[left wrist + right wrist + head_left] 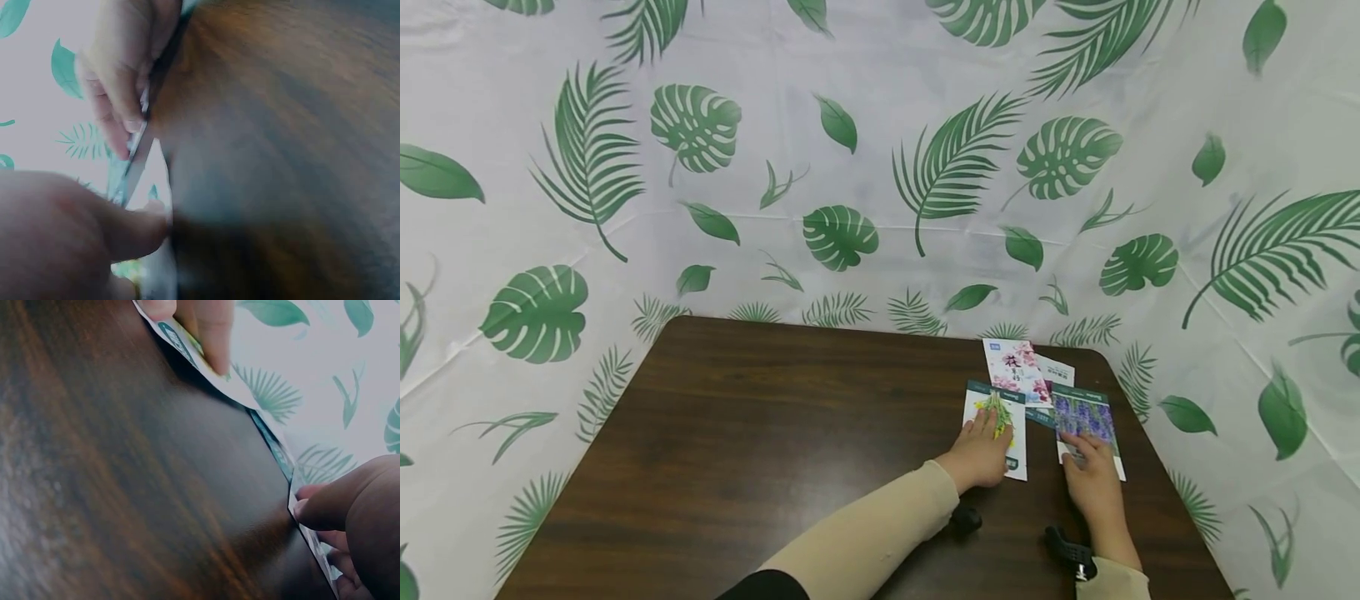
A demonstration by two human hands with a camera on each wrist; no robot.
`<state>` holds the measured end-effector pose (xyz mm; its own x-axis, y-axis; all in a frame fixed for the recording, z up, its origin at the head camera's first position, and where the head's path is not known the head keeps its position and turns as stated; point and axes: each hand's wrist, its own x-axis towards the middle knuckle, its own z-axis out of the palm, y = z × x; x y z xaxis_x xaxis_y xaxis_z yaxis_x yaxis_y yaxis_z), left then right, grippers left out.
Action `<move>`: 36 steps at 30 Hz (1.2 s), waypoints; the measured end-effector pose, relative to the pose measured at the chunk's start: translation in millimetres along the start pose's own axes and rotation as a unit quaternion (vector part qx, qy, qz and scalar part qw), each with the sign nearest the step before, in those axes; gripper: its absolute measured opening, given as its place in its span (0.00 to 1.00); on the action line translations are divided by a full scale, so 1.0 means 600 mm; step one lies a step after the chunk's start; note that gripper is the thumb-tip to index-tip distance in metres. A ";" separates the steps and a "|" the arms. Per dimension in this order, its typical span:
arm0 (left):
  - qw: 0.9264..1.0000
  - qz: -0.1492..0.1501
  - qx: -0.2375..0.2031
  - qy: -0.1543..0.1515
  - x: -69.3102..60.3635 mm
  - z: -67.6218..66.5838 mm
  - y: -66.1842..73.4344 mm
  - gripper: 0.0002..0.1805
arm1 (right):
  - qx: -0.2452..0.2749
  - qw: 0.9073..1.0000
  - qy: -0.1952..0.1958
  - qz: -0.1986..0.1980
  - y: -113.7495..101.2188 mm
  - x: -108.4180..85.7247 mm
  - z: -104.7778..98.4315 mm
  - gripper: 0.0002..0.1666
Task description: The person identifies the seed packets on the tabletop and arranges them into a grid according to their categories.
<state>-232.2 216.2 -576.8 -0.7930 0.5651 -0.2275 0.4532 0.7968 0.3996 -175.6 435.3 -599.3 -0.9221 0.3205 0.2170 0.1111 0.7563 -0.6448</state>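
Note:
In the head view my left hand [981,450] lies with its fingers spread over a seed packet with yellow flowers [1017,454], pressing on its face. To the right, my right hand [1092,477] touches the lower part of a seed packet with purple flowers [1086,412], its fingers extended. Behind these two lies a white packet with pink blossoms [1018,367], overlapping another pale packet [1060,370]. The right wrist view shows my right thumb [319,509] at the edge of its packet. Blur in the left wrist view obscures my left hand [75,231].
The packets lie near the back right corner of a dark wooden table [775,417]. A white cloth with green leaves [850,183] hangs behind and beside it. A black wrist strap [1067,548] is on the right wrist, and a black object [966,520] shows below the left forearm.

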 end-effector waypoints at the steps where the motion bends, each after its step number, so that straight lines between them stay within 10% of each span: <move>1: 1.000 -0.005 -0.008 -0.004 -0.007 -0.007 0.001 0.40 | 0.001 1.000 0.000 -0.002 -0.001 0.000 0.001 0.23; 18: 0.999 -0.026 -0.019 0.012 -0.033 -0.031 -0.008 0.38 | -0.009 1.000 -0.014 -0.003 -0.007 0.008 -0.002 0.23; 36: 0.996 -0.039 -0.066 -0.037 -0.044 -0.050 -0.048 0.41 | -0.014 0.999 -0.031 0.012 -0.006 0.001 -0.001 0.23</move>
<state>-236.6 172.1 -556.0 -0.7897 0.5199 -0.3258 0.3294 0.8072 0.4898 -176.2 432.7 -596.3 -0.9403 0.3034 0.1541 0.1437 0.7647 -0.6281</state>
